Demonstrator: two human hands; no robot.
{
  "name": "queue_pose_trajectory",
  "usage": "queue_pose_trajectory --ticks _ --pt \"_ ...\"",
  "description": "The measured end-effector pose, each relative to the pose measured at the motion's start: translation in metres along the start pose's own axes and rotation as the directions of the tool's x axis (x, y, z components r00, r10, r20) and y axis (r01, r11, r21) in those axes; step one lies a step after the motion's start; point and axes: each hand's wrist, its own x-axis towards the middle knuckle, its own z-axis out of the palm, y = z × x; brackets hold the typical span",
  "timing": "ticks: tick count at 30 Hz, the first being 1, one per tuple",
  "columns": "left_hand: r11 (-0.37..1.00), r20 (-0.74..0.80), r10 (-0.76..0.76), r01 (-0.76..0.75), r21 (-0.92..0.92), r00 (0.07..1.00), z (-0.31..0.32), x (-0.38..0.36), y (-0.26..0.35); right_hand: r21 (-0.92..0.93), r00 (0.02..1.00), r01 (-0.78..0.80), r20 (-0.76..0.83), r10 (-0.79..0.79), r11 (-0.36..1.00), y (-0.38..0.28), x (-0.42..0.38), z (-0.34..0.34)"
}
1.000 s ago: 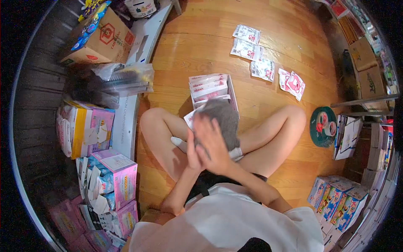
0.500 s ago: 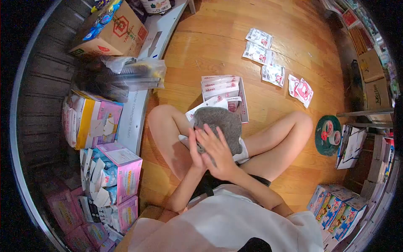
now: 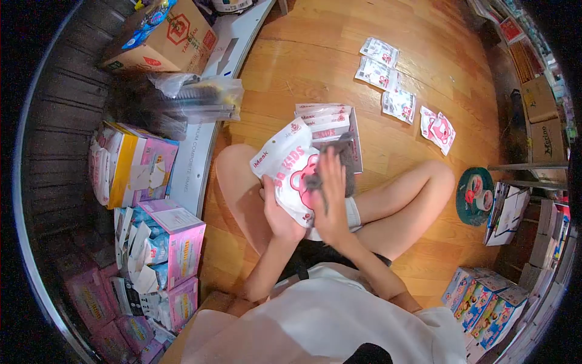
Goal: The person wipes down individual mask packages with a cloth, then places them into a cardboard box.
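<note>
My left hand [image 3: 282, 215] grips the lower left edge of a white mask packet [image 3: 285, 155] printed with a pink bear and "iMask". Over the packet's right side is my right hand [image 3: 330, 200], its fingers fairly straight, with a grey cloth [image 3: 347, 159] held in it. Part of the cloth shows beyond the hand, and a dark bit of it pokes out between thumb and fingers. Just past the packet, an open box [image 3: 356, 142] on the floor holds several upright packets [image 3: 325, 119].
Several flat packets [image 3: 377, 74] and one pink bear packet [image 3: 437, 130] lie on the wooden floor. At left, shelving carries a cardboard box [image 3: 176, 39] and pink boxes [image 3: 185, 242]. A green round tray [image 3: 465, 212] with tape rolls and colourful boxes [image 3: 485, 306] stand at right.
The cloth, spread under both hands before, has shifted right with my right hand. My left hand has moved onto the packet's edge, and the bear print now shows.
</note>
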Motion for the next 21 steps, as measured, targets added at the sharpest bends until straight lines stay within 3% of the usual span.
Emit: queue_pose_trajectory --ticks 1,3,4,5,7,8,9,11,12,13,15,16,17,19,21 --pt "0.999 0.033 0.017 -0.015 -0.051 0.999 0.004 -0.003 0.001 0.013 1.0 -0.007 -0.021 0.007 1.0 -0.002 0.001 0.0" --pt "0.999 0.018 0.02 -0.021 0.026 1.0 0.003 -0.005 0.003 0.04 0.998 -0.02 -0.058 0.022 0.999 -0.014 -0.003 0.002" --pt "0.998 0.008 0.024 -0.025 0.063 1.0 0.002 -0.004 0.005 0.004 1.0 0.019 0.007 -0.019 1.0 -0.022 -0.014 0.004" --pt "0.994 -0.014 0.007 -0.005 0.11 1.0 -0.002 -0.003 0.007 0.089 0.997 0.042 0.055 -0.047 0.995 -0.031 -0.027 0.009" --pt "0.996 0.166 -0.07 0.079 -0.047 0.984 -0.016 0.001 0.009 0.16 0.982 0.077 0.159 -0.102 0.984 -0.04 -0.043 0.012" --pt "0.985 0.258 -0.097 0.131 -0.116 0.961 -0.021 0.002 0.009 0.153 0.989 0.071 0.115 -0.089 0.986 -0.037 -0.039 0.012" --pt "0.993 0.002 -0.008 0.007 0.115 1.0 -0.011 -0.004 0.005 0.146 0.995 0.063 0.068 -0.074 0.987 -0.031 -0.027 0.011" --pt "0.981 0.036 0.086 -0.091 0.174 0.996 0.005 -0.016 -0.003 0.171 0.999 0.045 -0.01 -0.043 0.984 -0.016 -0.007 0.006" --pt "0.969 0.06 0.132 -0.141 0.201 0.989 0.009 -0.02 -0.007 0.276 1.0 -0.025 0.005 0.024 0.961 -0.007 0.002 0.003" --pt "0.938 0.106 0.154 -0.179 0.297 0.982 0.001 -0.024 -0.013 0.446 0.998 -0.041 0.061 0.015 0.894 -0.004 0.005 0.004" --pt "0.859 0.38 0.226 -0.367 0.356 0.897 -0.004 -0.032 -0.01 0.619 0.986 -0.036 0.151 -0.073 0.785 -0.005 0.008 -0.002" --pt "0.81 0.506 0.246 -0.462 0.361 0.827 -0.008 -0.036 -0.007 0.638 0.973 -0.01 0.184 -0.141 0.77 -0.014 0.01 -0.011" --pt "0.814 0.523 0.193 -0.433 0.387 0.83 -0.036 -0.033 -0.009 0.659 0.954 0.013 0.217 -0.206 0.752 -0.02 0.01 -0.018" --pt "0.769 0.563 0.129 -0.441 0.462 0.816 -0.015 -0.03 -0.006 0.65 0.945 -0.119 0.306 -0.116 0.75 -0.023 -0.002 -0.025" --pt "0.653 0.571 0.093 -0.482 0.584 0.816 0.011 -0.029 0.0 0.632 0.922 -0.366 0.345 0.175 0.683 -0.022 -0.018 -0.03"
